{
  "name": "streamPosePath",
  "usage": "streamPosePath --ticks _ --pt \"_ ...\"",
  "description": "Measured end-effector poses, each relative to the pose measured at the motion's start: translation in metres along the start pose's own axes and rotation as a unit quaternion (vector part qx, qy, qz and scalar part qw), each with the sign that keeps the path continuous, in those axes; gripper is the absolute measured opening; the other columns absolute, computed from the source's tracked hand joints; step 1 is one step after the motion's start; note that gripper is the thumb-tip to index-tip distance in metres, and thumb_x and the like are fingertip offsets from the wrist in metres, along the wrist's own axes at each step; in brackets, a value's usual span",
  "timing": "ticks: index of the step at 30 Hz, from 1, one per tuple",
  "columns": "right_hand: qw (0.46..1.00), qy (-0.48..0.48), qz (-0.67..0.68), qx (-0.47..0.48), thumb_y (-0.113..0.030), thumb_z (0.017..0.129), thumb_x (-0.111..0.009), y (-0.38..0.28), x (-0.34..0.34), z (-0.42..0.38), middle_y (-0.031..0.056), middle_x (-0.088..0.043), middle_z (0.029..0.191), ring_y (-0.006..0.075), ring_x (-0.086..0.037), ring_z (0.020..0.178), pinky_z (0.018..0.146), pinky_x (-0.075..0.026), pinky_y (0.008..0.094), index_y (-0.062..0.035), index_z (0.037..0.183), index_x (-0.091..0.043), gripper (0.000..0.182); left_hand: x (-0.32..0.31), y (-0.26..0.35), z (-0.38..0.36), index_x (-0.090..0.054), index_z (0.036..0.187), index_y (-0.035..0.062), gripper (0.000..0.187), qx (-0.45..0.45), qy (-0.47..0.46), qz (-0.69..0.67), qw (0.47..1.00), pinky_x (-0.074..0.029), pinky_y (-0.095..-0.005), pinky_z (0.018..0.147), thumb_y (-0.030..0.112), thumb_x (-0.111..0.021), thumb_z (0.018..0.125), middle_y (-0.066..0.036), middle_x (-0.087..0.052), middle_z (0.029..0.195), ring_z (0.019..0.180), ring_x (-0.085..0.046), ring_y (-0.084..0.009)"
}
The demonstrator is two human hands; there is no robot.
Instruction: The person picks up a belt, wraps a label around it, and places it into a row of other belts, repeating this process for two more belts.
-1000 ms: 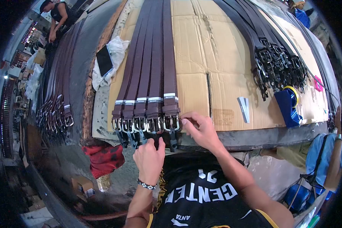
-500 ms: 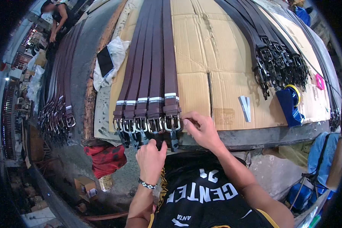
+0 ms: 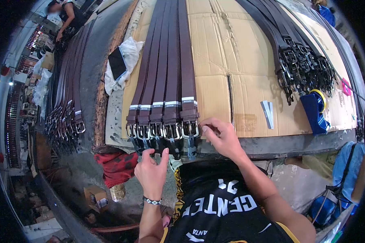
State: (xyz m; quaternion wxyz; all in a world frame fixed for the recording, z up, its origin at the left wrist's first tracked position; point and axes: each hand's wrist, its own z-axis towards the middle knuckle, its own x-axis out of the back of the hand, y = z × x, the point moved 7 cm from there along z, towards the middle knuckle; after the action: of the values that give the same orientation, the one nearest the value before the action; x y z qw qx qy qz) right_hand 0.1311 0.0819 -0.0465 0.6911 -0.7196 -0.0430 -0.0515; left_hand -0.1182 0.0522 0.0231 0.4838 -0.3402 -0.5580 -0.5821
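Note:
Several dark brown belts point(image 3: 163, 60) lie side by side in stacks, silver buckles toward me and pale labelled bands just above them. At the right-hand stack's buckle point(image 3: 190, 128), my right hand point(image 3: 223, 139) is beside the frame, fingers loosely curled, with a gap between index finger and thumb. My left hand point(image 3: 151, 172) is below the buckles, its thumb and index finger spread and nothing between them. Dark, grey-patterned buckle ends point(image 3: 192, 149) hang over the table edge just above it.
Cardboard point(image 3: 215, 52) covers the table. To the right are grey strips point(image 3: 267, 114), a blue tape dispenser point(image 3: 314, 115) and black belts with buckles point(image 3: 302, 65). A phone point(image 3: 117, 64) rests on white cloth at left. More belts point(image 3: 71, 81) and a person point(image 3: 67, 18) are farther left.
My left hand has drawn back down and left from the hanging buckle ends, its fingers opening. The right hand stays beside the right-hand buckle. The whole view has shifted slightly.

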Motion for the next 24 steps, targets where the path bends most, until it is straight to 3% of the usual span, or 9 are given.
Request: streamPosePath --ticks 2,5,11,14,22,24 --pt "1.000 0.008 0.015 0.012 -0.012 0.095 -0.063 -0.002 0.001 0.000 0.0134 -0.070 0.079 0.0173 -0.060 0.063 0.061 -0.050 0.0322 0.0013 0.107 -0.068 0.019 -0.011 -0.003 0.001 -0.069 0.081 0.0027 0.038 -0.004 -0.007 0.035 0.999 -0.047 -0.0472 0.052 0.039 -0.076 0.086 -0.013 -0.057 0.052 0.050 -0.061 -0.0351" --pt "1.000 -0.014 -0.008 0.023 -0.006 0.097 -0.059 -0.001 0.001 0.001 0.0070 -0.068 0.078 0.0099 -0.063 0.065 0.060 -0.050 0.0248 0.0033 0.109 -0.067 0.017 -0.028 -0.007 0.000 -0.070 0.083 0.0016 0.039 -0.010 -0.050 0.040 0.998 -0.049 -0.0506 0.054 0.040 -0.075 0.086 -0.016 -0.061 0.056 0.056 -0.065 -0.0391" --pt "1.000 -0.015 -0.021 0.014 -0.005 0.097 -0.058 0.000 0.001 0.001 0.0071 -0.068 0.079 0.0100 -0.063 0.065 0.059 -0.050 0.0249 0.0034 0.109 -0.067 0.017 -0.030 -0.011 0.002 -0.069 0.083 0.0011 0.035 0.005 -0.103 0.027 0.994 -0.050 -0.0522 0.056 0.036 -0.075 0.085 -0.018 -0.064 0.059 0.062 -0.066 -0.0417" --pt "1.000 0.001 0.014 0.001 -0.011 0.094 -0.063 0.000 0.001 0.000 0.0115 -0.068 0.077 0.0148 -0.057 0.061 0.060 -0.048 0.0308 0.0012 0.108 -0.068 0.019 -0.030 -0.008 0.000 -0.067 0.085 0.0016 0.034 -0.002 -0.103 0.039 0.994 -0.050 -0.0529 0.058 0.035 -0.074 0.086 -0.020 -0.065 0.062 0.065 -0.066 -0.0431" --pt "1.000 -0.018 0.001 0.002 -0.006 0.098 -0.058 0.000 0.000 0.001 0.0069 -0.068 0.081 0.0097 -0.062 0.065 0.060 -0.049 0.0248 0.0035 0.108 -0.067 0.017 -0.038 -0.011 -0.002 -0.060 0.084 0.0017 0.033 -0.005 -0.139 0.023 0.990 -0.050 -0.0557 0.062 0.032 -0.073 0.088 -0.022 -0.068 0.072 0.070 -0.067 -0.0452" --pt "1.000 -0.017 -0.001 0.002 -0.006 0.098 -0.058 0.000 -0.001 0.001 0.0067 -0.068 0.080 0.0095 -0.061 0.065 0.060 -0.049 0.0248 0.0036 0.108 -0.067 0.017 -0.037 -0.010 -0.003 -0.057 0.076 0.0017 0.035 -0.019 -0.095 0.012 0.995 -0.047 -0.0523 0.058 0.029 -0.077 0.084 -0.017 -0.061 0.063 0.063 -0.063 -0.0419"
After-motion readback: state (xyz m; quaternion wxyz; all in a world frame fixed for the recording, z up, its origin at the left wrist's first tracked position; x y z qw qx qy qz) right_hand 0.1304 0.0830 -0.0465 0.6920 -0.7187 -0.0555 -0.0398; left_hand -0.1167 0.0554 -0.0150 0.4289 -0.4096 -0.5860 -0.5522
